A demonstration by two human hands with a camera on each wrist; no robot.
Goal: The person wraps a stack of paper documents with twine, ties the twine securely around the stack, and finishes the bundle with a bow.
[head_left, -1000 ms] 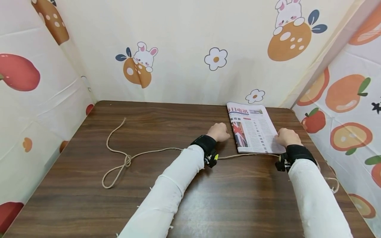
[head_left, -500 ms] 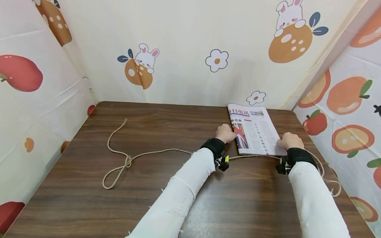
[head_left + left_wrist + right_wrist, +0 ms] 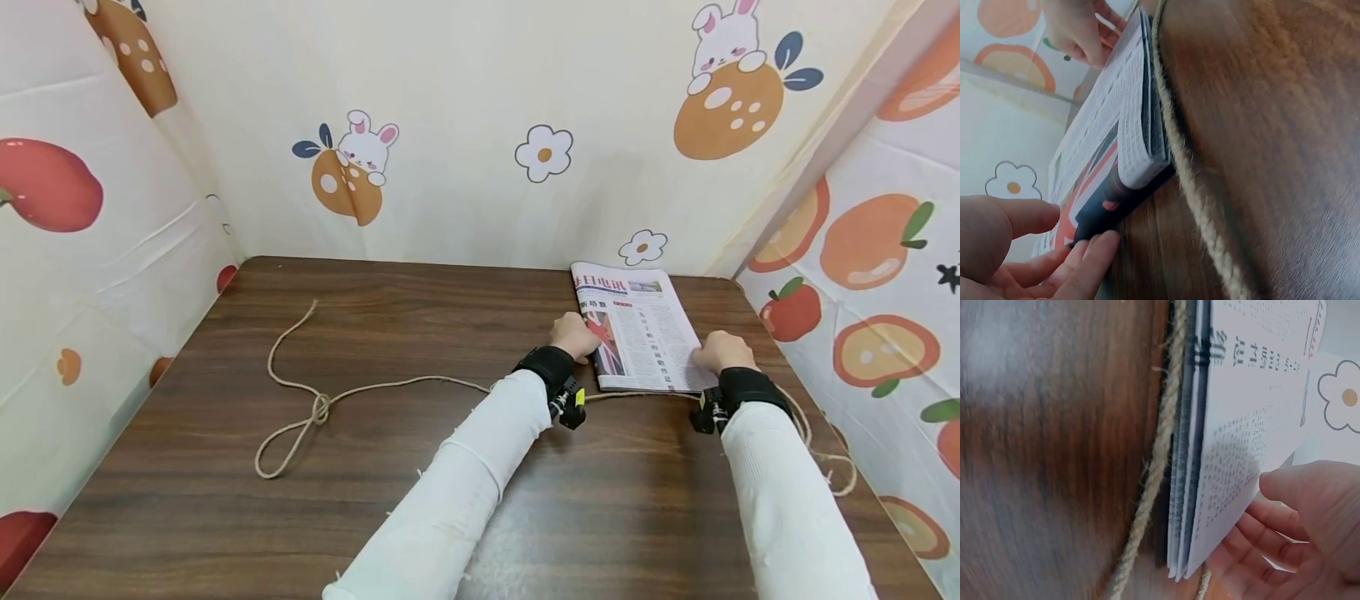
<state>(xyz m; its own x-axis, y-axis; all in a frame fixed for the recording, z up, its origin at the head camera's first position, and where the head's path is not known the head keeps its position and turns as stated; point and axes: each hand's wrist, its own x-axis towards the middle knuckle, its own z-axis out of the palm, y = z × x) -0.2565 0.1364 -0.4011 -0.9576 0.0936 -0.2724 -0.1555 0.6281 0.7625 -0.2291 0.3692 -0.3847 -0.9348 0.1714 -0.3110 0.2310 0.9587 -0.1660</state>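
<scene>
A folded newspaper point(image 3: 648, 333) lies on the table towards the back right. My left hand point(image 3: 573, 335) grips its left folded edge; in the left wrist view the thumb is over the printed face and the fingers point(image 3: 1094, 256) are at the fold. At the opposite edge my right hand point(image 3: 723, 352) pinches the paper, thumb point(image 3: 1285, 484) on top and fingers underneath. Beige rope point(image 3: 405, 382) runs along the newspaper's near edge, close to it in both wrist views. Part of the rope is hidden behind the left forearm and right wrist.
To the left, the rope has a knotted loop point(image 3: 321, 408) and a loose end reaching back. More rope point(image 3: 843, 475) bunches by the right forearm near the table's right edge. Printed cloth walls stand behind and on both sides of the brown wooden table point(image 3: 187, 500).
My left hand has moved right, from beside the newspaper onto its left edge. The right hand stays at the right edge, and the newspaper has hardly moved.
</scene>
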